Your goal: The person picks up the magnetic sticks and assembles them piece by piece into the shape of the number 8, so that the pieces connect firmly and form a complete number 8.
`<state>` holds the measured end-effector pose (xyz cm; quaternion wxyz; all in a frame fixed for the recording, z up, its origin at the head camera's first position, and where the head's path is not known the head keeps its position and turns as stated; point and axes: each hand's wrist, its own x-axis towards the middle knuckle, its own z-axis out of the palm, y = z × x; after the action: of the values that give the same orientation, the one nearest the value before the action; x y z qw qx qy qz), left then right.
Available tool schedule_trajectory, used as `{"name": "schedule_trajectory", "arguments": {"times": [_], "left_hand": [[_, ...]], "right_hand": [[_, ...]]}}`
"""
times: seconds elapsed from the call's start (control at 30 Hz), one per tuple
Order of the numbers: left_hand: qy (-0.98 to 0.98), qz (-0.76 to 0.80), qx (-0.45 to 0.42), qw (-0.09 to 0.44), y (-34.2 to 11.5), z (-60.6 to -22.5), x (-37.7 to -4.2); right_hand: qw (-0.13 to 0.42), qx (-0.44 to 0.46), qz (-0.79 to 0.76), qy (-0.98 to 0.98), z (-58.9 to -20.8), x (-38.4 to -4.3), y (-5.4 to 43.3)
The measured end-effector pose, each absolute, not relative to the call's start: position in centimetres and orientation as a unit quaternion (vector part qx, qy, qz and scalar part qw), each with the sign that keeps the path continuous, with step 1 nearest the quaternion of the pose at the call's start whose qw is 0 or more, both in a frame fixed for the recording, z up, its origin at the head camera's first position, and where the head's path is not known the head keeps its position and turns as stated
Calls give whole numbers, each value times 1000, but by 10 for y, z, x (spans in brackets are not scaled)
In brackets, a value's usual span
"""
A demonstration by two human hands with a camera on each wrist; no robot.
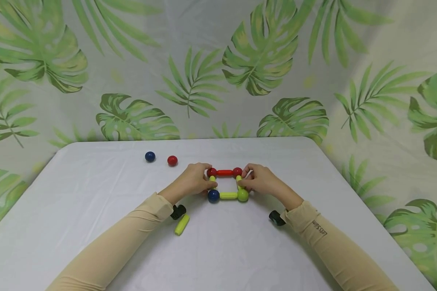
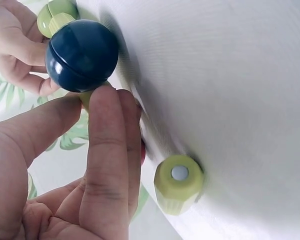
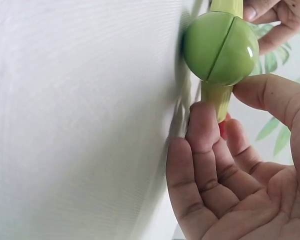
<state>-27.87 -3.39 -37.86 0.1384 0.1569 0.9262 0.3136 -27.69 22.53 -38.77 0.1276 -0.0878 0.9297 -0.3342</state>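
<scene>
A four-sided frame of toy balls and rods lies on the white table. Its near corners are a dark blue ball (image 1: pixel 213 196) and a green ball (image 1: pixel 242 195), joined by a yellow-green rod (image 1: pixel 228 195). Two red balls, left (image 1: pixel 212 172) and right (image 1: pixel 237 172), form the far corners with a red rod (image 1: pixel 224 173) between them. My left hand (image 1: pixel 194 180) pinches the left side rod just behind the blue ball. On the opposite side my right hand (image 1: pixel 261 179) pinches the right side rod (image 3: pixel 217 97) by the green ball. Fingers partly hide both side rods.
A loose blue ball (image 1: pixel 150 157) and a loose red ball (image 1: pixel 172 161) sit at the back left. One yellow-green rod (image 1: pixel 182 225) lies beside the left forearm, its round grey end showing in the left wrist view. Leaf-printed cloth (image 1: pixel 196 121) hangs behind the table.
</scene>
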Motion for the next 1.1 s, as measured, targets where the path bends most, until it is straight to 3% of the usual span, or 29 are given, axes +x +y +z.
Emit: {"name": "schedule_trajectory", "arguments": {"times": [0.47, 0.77, 1.1], "left_hand": [[928, 309, 176, 114, -61, -357, -278], [935, 292, 174, 106, -79, -351, -268], [935, 263, 197, 133, -98, -350, -234]], "right_hand": [[69, -159, -305, 936, -371, -269, 218], [80, -231, -288, 926, -369, -262, 202], [99, -284, -284, 910, -368, -251, 187]]}}
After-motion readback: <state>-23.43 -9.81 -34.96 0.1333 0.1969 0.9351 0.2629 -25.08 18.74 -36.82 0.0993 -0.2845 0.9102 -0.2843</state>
